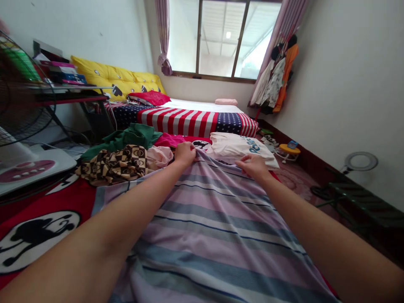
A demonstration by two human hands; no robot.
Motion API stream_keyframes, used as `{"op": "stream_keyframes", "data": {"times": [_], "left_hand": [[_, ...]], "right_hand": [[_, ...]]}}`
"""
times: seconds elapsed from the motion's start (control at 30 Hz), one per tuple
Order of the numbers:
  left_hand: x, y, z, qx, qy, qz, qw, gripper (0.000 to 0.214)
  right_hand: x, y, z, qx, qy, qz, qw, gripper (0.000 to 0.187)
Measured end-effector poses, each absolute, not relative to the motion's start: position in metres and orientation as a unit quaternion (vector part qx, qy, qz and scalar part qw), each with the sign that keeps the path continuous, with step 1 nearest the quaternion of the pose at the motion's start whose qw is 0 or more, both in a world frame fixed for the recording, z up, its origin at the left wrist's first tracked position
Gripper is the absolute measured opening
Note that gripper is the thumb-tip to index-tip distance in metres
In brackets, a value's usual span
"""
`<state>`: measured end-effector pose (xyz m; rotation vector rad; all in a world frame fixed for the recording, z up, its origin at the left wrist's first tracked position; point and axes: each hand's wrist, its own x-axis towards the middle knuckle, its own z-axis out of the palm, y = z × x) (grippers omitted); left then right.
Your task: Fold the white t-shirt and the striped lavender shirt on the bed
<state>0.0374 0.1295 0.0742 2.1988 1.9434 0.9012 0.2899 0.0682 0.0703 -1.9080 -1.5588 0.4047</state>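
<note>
A purple, grey and blue striped garment (214, 223) lies spread out flat in front of me on a red blanket (38, 210) with black-and-white prints. My left hand (184, 153) is closed on the far left edge of the striped garment. My right hand (254, 165) pinches the same far edge further right. Both arms are stretched forward over the cloth.
A pile of clothes lies beyond my hands: a brown checked piece (115, 165), a green one (132, 136), a pink one (159, 156) and a white printed shirt (240, 147). A flag-patterned bed (189, 120) stands behind. A fan (19, 105) is left, a ring light (361, 162) right.
</note>
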Motion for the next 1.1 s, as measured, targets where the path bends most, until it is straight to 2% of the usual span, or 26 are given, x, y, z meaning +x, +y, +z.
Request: {"op": "stream_keyframes", "data": {"times": [0.07, 0.1, 0.17, 0.37, 0.47, 0.57, 0.63, 0.7, 0.8, 0.9, 1.1], "left_hand": [[0.041, 0.128, 0.069, 0.712, 0.630, 0.309, 0.033, 0.023], [0.043, 0.125, 0.065, 0.711, 0.629, 0.313, 0.033, 0.022], [0.046, 0.120, 0.059, 0.708, 0.626, 0.327, 0.030, 0.022], [0.052, 0.119, 0.038, 0.718, 0.597, 0.355, 0.024, 0.028], [0.054, 0.120, 0.019, 0.762, 0.571, 0.302, 0.030, 0.050], [0.053, 0.118, 0.004, 0.805, 0.538, 0.245, 0.050, 0.072], [0.051, 0.116, 0.001, 0.819, 0.531, 0.208, 0.067, 0.077], [0.050, 0.114, 0.004, 0.825, 0.530, 0.184, 0.072, 0.078], [0.050, 0.107, 0.014, 0.835, 0.510, 0.199, 0.043, 0.063], [0.053, 0.096, 0.021, 0.852, 0.469, 0.231, 0.033, 0.044], [0.055, 0.088, 0.013, 0.909, 0.393, 0.123, 0.063, 0.062]], "right_hand": [[0.290, 0.066, 0.065, -0.731, -0.610, 0.127, 0.277, 0.024], [0.291, 0.065, 0.062, -0.737, -0.607, 0.112, 0.274, 0.017], [0.294, 0.068, 0.058, -0.748, -0.580, 0.098, 0.307, 0.003], [0.293, 0.094, 0.053, -0.750, -0.503, 0.152, 0.402, 0.014], [0.290, 0.099, 0.036, -0.752, -0.490, 0.142, 0.417, 0.016], [0.295, 0.096, 0.012, -0.748, -0.492, 0.063, 0.440, 0.024], [0.300, 0.094, -0.001, -0.738, -0.483, 0.032, 0.471, 0.032], [0.305, 0.093, -0.007, -0.729, -0.484, 0.040, 0.482, 0.032], [0.305, 0.092, -0.007, -0.737, -0.527, 0.027, 0.423, 0.027], [0.295, 0.090, 0.000, -0.744, -0.570, -0.001, 0.349, 0.030], [0.305, 0.077, 0.032, -0.710, -0.639, 0.037, 0.293, 0.027]]}}
